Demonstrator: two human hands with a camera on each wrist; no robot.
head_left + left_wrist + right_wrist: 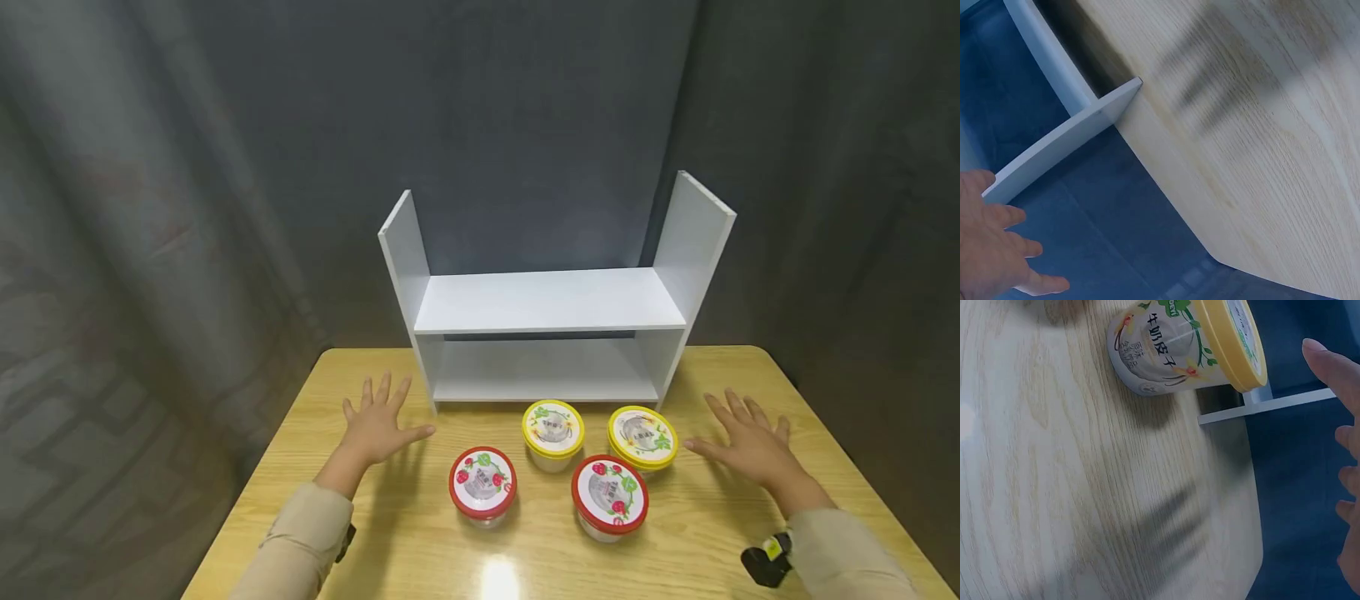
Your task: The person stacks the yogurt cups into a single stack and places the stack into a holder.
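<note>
Together, two red-lidded tubs [483,483] and two yellow-lidded tubs [553,427] stand upright between two hands with outstretched fingers.
The red pair sits nearer the person, the yellow pair farther back, close to the front of a white shelf [551,302]. The right hand [753,446], fingers spread, hovers just beside the nearest yellow lid; the left hand [377,427], likewise splayed, is raised over the wooden surface [420,546], apart from the tubs. Dark grey curtains [525,125] hang behind.

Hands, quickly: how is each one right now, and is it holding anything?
Left hand: open, holding nothing.
Right hand: open, holding nothing, near a yellow-lidded tub.
</note>
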